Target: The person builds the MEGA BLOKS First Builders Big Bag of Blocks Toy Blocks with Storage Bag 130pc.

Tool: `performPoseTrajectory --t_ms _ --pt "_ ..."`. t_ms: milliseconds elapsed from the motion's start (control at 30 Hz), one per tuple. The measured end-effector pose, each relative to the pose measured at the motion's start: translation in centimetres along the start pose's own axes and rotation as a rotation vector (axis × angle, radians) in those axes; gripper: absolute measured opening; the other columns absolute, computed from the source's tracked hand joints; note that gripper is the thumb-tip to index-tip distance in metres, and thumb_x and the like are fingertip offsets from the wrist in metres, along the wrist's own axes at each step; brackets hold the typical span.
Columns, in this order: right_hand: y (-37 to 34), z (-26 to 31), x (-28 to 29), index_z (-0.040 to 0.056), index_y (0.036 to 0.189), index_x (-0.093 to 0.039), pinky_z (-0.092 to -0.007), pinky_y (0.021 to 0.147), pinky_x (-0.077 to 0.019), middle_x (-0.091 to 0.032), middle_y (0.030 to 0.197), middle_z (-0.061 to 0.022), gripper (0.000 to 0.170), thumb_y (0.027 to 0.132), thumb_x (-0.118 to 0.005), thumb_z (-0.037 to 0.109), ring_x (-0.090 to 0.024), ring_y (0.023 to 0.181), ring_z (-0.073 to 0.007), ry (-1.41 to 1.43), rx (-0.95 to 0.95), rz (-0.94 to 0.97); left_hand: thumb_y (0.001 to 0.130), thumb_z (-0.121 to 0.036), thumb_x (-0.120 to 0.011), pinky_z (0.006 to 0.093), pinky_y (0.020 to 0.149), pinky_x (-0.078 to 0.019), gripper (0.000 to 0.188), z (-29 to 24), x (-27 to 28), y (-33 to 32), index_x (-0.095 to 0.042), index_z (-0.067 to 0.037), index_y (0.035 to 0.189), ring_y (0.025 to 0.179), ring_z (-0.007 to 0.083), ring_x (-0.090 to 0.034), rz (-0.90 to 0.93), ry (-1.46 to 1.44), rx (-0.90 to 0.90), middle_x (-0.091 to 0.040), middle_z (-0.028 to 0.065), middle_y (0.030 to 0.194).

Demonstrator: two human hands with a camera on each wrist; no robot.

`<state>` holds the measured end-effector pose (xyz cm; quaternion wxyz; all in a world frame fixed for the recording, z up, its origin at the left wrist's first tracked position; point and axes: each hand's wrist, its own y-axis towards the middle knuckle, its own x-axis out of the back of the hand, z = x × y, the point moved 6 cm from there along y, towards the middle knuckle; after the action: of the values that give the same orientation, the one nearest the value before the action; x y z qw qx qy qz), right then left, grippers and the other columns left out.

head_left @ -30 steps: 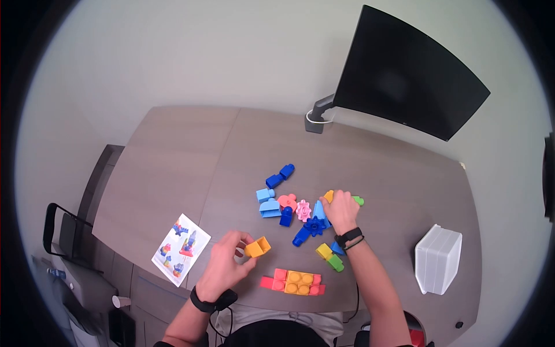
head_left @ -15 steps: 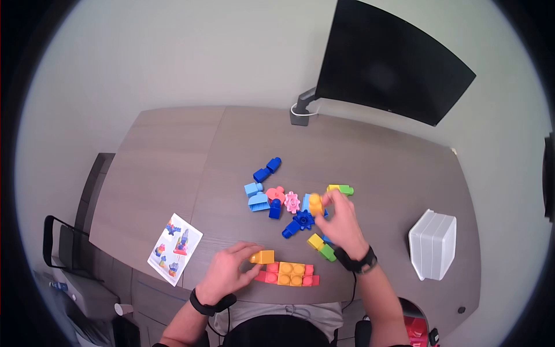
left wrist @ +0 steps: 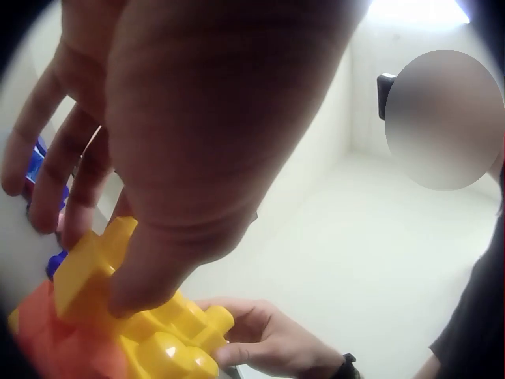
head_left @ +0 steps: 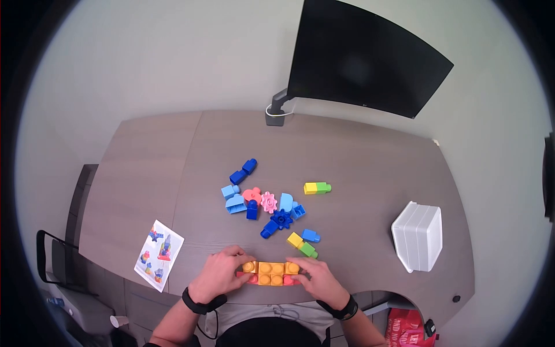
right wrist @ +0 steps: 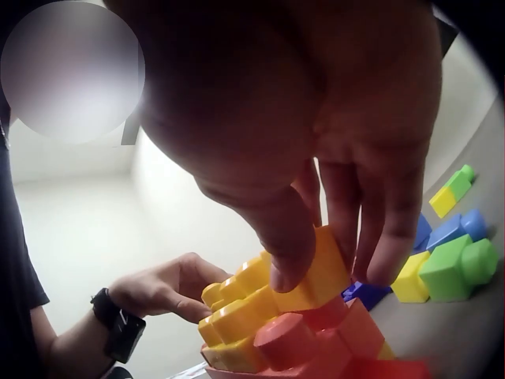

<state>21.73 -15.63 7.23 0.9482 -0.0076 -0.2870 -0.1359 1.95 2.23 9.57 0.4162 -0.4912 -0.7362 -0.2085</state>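
Note:
Close to the table's front edge lies a row of toy building blocks, with a large orange-yellow block (head_left: 271, 274) in the middle and red blocks (head_left: 288, 280) along its near side. At the row's left end my left hand (head_left: 214, 276) pinches a small yellow block (left wrist: 79, 278) between thumb and fingers. My right hand (head_left: 321, 282) pinches another small yellow block (right wrist: 325, 272) at the right end. In the right wrist view this block sits right over the red blocks, beside a red stud (right wrist: 284, 341).
Beyond the hands lie loose blocks: a dark blue gear (head_left: 281, 219), a pink gear (head_left: 269, 202), light blue blocks (head_left: 236, 203), and yellow-green pairs (head_left: 317, 188). A picture sheet (head_left: 159, 255) is at left, a white bin (head_left: 417, 237) at right. A monitor (head_left: 370, 58) overhangs the back.
My right hand has picked a yellow block from the pile and brought it to the row's right end. My left hand has brought its yellow block onto the left end.

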Motion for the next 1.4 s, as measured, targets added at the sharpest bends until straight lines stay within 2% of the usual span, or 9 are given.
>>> performPoseTrajectory --t_ms 100,300,400,500,700,900,1100,1300,1400 --pt "0.2 0.8 -0.5 0.0056 0.145 -0.074 -0.0431 0.093 -0.0644 -0.08 0.135 -0.0213 0.049 0.097 -0.079 -0.001 -0.079 0.102 -0.0386 -0.075 0.105 -0.019 0.091 -0.035 -0.091 0.0472 0.093 -0.0653 0.044 0.2 -0.1 -0.3 -0.086 -0.018 0.131 0.109 0.0343 -0.079 -0.002 -0.019 0.019 -0.08 0.0083 0.122" --pt "0.3 -0.2 -1.2 0.0048 0.147 -0.072 -0.0462 0.104 -0.0625 -0.079 0.138 -0.0219 0.049 0.098 -0.078 0.004 -0.077 0.117 -0.0414 -0.026 -0.065 0.065 0.093 -0.031 -0.089 0.0495 0.088 -0.0656 0.04 0.9 -1.4 -0.7 -0.083 -0.021 0.131 0.11 0.0336 -0.079 -0.005 -0.041 -0.006 -0.081 0.005 0.124" --pt "0.5 -0.2 -1.0 0.007 0.146 -0.073 -0.0471 0.108 -0.0608 -0.076 0.143 -0.0187 0.047 0.102 -0.08 0.019 -0.073 0.128 -0.0412 -0.097 -0.097 0.133 0.092 -0.035 -0.09 0.0497 0.088 -0.0656 0.043 0.7 -1.5 -0.3 -0.083 -0.024 0.133 0.108 0.0335 -0.079 0.007 0.008 -0.013 -0.082 0.0037 0.122" --pt "0.6 0.6 0.3 0.0083 0.145 -0.075 -0.047 0.108 -0.0609 -0.074 0.146 -0.016 0.048 0.101 -0.083 0.026 -0.071 0.131 -0.0391 -0.139 0.122 0.086 0.093 -0.041 -0.089 0.0493 0.087 -0.0656 0.043 0.4 -1.0 -0.1 -0.083 -0.026 0.133 0.106 0.0334 -0.08 0.06 0.056 -0.001 -0.082 0.0026 0.121" --pt "2.8 -3.2 4.0 0.0078 0.133 -0.079 -0.0479 0.099 -0.0615 -0.072 0.12 -0.0114 0.049 0.093 -0.09 0.035 -0.073 0.116 -0.0348 -0.404 0.017 -0.207 0.094 -0.046 -0.086 0.0491 0.086 -0.0656 0.043 0.3 -1.1 -0.2 -0.084 -0.028 0.133 0.106 0.0329 -0.08 0.079 0.103 0.05 -0.082 0.0018 0.121" --pt "6.3 -5.4 -0.1 0.0105 0.125 -0.08 -0.0481 0.086 -0.062 -0.066 0.111 -0.0105 0.046 0.088 -0.094 0.033 -0.071 0.109 -0.0333 -0.83 0.011 -0.08 0.094 -0.042 -0.088 0.0477 0.087 -0.0654 0.044 0.9 -1.7 -0.5 -0.084 -0.027 0.134 0.106 0.033 -0.08 0.029 -0.002 0.056 -0.083 0.0029 0.122" --pt "6.9 -6.3 -0.7 0.0099 0.126 -0.081 -0.0486 0.09 -0.0624 -0.068 0.114 -0.0108 0.042 0.089 -0.092 0.028 -0.072 0.112 -0.0342 -0.635 -0.083 -0.078 0.094 -0.042 -0.087 0.0485 0.087 -0.0651 0.045 1.3 -1.9 -1.0 -0.083 -0.025 0.136 0.106 0.0348 -0.08 0.032 -0.054 0.076 -0.082 0.0054 0.12" --pt "5.3 -3.2 2.1 0.0077 0.127 -0.082 -0.0462 0.089 -0.0624 -0.07 0.115 -0.0119 0.04 0.091 -0.091 0.022 -0.073 0.107 -0.0329 -0.312 0.134 -0.327 0.093 -0.038 -0.089 0.0475 0.088 -0.0648 0.044 1.6 -2.3 -0.8 -0.084 -0.026 0.135 0.103 0.034 -0.08 0.021 -0.056 0.049 -0.082 0.0061 0.116" --pt "3.7 0.4 4.5 0.0083 0.127 -0.083 -0.0445 0.089 -0.0621 -0.072 0.112 -0.0128 0.041 0.089 -0.092 0.021 -0.074 0.103 -0.0325 -0.176 -0.058 -0.096 0.092 -0.038 -0.09 0.0484 0.086 -0.0641 0.044 1.7 -2.5 -0.8 -0.085 -0.023 0.133 0.103 0.0346 -0.08 0.018 -0.071 0.043 -0.081 0.0065 0.113"
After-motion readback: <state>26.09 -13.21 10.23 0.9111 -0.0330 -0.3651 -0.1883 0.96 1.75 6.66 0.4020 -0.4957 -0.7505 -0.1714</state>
